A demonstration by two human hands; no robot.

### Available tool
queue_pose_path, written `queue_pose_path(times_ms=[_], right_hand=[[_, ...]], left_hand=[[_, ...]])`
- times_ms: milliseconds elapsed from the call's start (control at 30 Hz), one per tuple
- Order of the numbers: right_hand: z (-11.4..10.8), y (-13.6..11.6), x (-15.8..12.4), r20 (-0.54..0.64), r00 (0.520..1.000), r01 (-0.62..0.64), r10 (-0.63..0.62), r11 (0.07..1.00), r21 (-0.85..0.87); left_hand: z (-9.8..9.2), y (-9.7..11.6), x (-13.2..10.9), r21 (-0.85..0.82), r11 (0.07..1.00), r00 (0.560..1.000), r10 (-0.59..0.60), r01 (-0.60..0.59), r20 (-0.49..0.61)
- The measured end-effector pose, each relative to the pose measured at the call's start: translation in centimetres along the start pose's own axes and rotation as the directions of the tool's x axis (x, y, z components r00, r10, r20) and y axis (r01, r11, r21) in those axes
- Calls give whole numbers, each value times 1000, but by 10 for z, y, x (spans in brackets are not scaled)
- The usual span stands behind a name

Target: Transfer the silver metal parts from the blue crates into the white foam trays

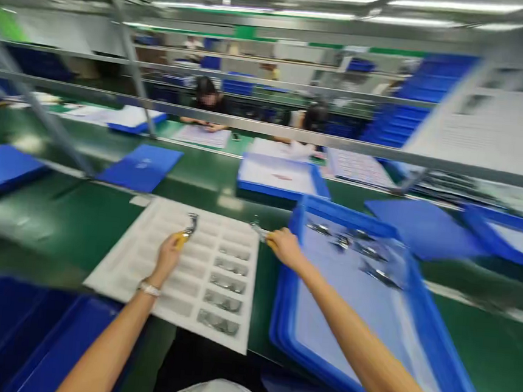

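My left hand [172,250] is closed on a shiny metal part [192,221], held above the white compartment tray [153,211]. Yellow shows at its fingertips. Several dark shiny parts [222,301] lie in the right column of that tray. At the tray's upper right corner, my right hand [284,245] pinches another small shiny part [256,226], which is blurred. To the right, a blue bin [287,283] lined with pale sheeting holds several shiny parts [369,251].
A metal rail [249,123] crosses beyond the green bench [49,214]. Blue lids [141,167] and a shallow blue tray [280,193] lie on the bench. Two people sit across it. Blue bins [61,337] stand at lower left.
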State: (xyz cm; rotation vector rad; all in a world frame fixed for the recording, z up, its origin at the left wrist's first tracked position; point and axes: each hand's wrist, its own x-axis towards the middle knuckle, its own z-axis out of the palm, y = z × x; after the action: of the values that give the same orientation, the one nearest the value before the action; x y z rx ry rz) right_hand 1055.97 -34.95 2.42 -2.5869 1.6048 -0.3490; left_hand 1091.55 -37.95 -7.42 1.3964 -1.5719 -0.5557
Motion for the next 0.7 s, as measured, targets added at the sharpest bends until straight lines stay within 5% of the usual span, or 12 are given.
queue_pose_path(times_ms=[100, 233, 467, 700], right_hand=[[42, 21, 35, 38, 999, 9, -9, 1000, 11], [81, 19, 43, 94, 985, 139, -142, 989, 41], [92, 22, 69, 126, 989, 80, -74, 996, -42], [97, 32, 73, 230, 959, 182, -164, 982, -57]], left_hand=[[-26, -8, -2, -33, 997, 994, -71, 69, -86], [4, -9, -15, -81, 987, 986, -145, 139, -80], [24, -21, -30, -74, 989, 988, -132, 126, -85], [29, -21, -31, -70, 993, 985, -101, 92, -137]])
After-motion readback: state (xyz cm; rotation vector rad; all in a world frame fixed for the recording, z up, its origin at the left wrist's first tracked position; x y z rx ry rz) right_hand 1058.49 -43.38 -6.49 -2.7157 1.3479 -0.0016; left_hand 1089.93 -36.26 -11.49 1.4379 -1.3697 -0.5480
